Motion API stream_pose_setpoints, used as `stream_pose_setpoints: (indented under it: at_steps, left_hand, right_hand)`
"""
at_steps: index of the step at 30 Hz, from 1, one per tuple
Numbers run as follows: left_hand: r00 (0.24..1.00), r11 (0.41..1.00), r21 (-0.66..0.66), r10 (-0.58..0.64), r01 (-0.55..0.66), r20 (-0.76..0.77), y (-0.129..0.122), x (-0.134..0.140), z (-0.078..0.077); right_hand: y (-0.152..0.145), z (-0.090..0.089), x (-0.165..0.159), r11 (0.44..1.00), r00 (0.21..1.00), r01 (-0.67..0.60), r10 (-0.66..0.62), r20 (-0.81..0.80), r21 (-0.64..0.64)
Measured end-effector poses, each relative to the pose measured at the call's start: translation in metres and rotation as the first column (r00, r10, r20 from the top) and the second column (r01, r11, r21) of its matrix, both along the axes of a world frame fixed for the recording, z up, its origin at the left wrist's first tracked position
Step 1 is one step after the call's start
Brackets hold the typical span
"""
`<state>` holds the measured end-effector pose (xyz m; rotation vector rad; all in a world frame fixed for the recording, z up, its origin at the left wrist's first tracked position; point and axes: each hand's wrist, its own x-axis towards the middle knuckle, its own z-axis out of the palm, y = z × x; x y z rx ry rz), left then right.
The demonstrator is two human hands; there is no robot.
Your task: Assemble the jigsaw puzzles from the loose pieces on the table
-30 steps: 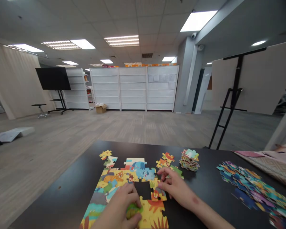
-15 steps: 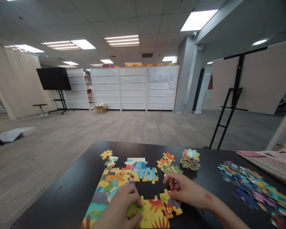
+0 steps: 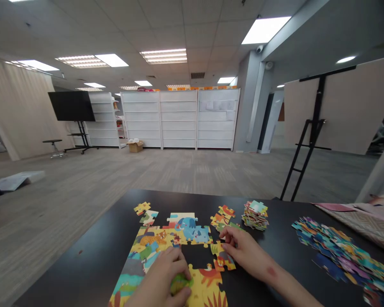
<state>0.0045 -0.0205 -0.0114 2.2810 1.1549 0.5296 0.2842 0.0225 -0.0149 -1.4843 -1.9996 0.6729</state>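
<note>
A partly joined jigsaw puzzle (image 3: 128, 266) with bright animal pictures lies on the table, a dark gap showing in its middle. My left hand (image 3: 164, 275) rests on the lower part, fingers bent, thumb apart, with a green patch of the puzzle between them. At the right side, my right hand (image 3: 246, 249) pinches the edge of a joined pair of puzzle pieces (image 3: 223, 261) showing a lion. This pair touches the lower section and reaches up towards the elephant section (image 3: 188, 228). Part of the puzzle is hidden beneath my left hand.
Loose pieces lie behind my right hand (image 3: 222, 217) and at the far left (image 3: 142, 208). A stack of pieces (image 3: 255, 215) stands further right. A heap of blue and purple pieces (image 3: 342, 251) spreads along the right of the black table (image 3: 83, 260), near a patterned cloth (image 3: 361, 219).
My right hand has moved the lion pieces left and a little away from me, against the lower section's right edge. My left hand has stayed in place.
</note>
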Motion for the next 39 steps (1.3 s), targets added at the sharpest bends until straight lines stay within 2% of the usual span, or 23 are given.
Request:
stream_pose_setpoints:
  at_steps: [7, 13, 21, 30, 39]
  left_hand:
    - [1.0, 1.0, 0.027, 0.001, -0.001, -0.003, 0.001, 0.001, 0.001]
    - [0.999, 0.996, 0.085, -0.025, 0.029, -0.044, 0.004, 0.0, -0.001]
    - [1.0, 1.0, 0.0, 0.003, -0.003, -0.01, 0.001, 0.001, 0.002]
    - [0.996, 0.994, 0.092, -0.05, 0.056, -0.067, 0.009, -0.001, -0.008]
    - [0.999, 1.0, 0.026, -0.003, 0.005, -0.046, 0.005, -0.001, -0.006]
  right_hand:
    - [0.003, -0.008, -0.007, 0.997, 0.999, 0.029, -0.028, -0.019, 0.071]
    - [0.001, -0.005, -0.01, 0.998, 1.0, 0.006, -0.006, 0.0, 0.057]
    - [-0.006, 0.0, -0.015, 0.995, 0.998, -0.009, 0.003, 0.063, 0.094]
    - [-0.005, -0.005, -0.011, 0.997, 1.0, 0.0, 0.001, -0.01, 0.078]
    - [-0.003, -0.007, -0.01, 0.996, 0.999, 0.01, -0.007, -0.033, 0.087]
